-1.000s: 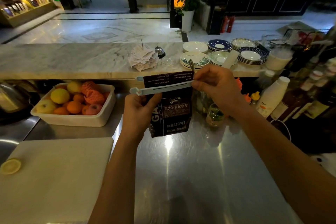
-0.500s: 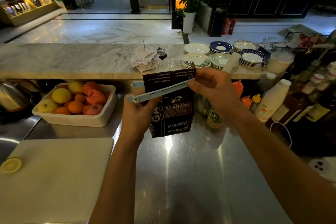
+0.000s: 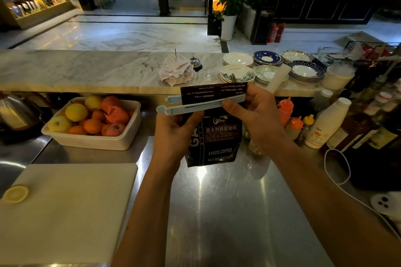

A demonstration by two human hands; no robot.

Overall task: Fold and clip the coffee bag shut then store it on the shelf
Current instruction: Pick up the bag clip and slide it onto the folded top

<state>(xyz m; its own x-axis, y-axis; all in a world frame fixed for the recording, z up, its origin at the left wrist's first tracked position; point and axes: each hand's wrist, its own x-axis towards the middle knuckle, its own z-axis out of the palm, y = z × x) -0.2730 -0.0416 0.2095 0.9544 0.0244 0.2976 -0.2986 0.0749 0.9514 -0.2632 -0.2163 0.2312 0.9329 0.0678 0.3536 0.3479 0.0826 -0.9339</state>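
Observation:
A dark coffee bag (image 3: 219, 138) with white lettering stands upright above the steel counter, its top flap (image 3: 213, 92) folded over toward me. My left hand (image 3: 175, 134) grips the bag's left side from below. A long pale blue bag clip (image 3: 191, 107) straddles the fold; its two arms are spread apart at the left end, joined at the right. My right hand (image 3: 256, 112) pinches the clip's right end against the bag's upper right corner.
A white tub of fruit (image 3: 95, 123) stands left of the bag. A white cutting board (image 3: 65, 206) with a lemon slice (image 3: 15, 194) lies at the near left. Sauce bottles (image 3: 325, 123) crowd the right. Stacked plates (image 3: 273, 67) sit on the marble ledge (image 3: 86, 69) behind.
The clip's front arm swung open at its left end, then came partway back toward the rear arm. The bag and both hands stayed almost in place.

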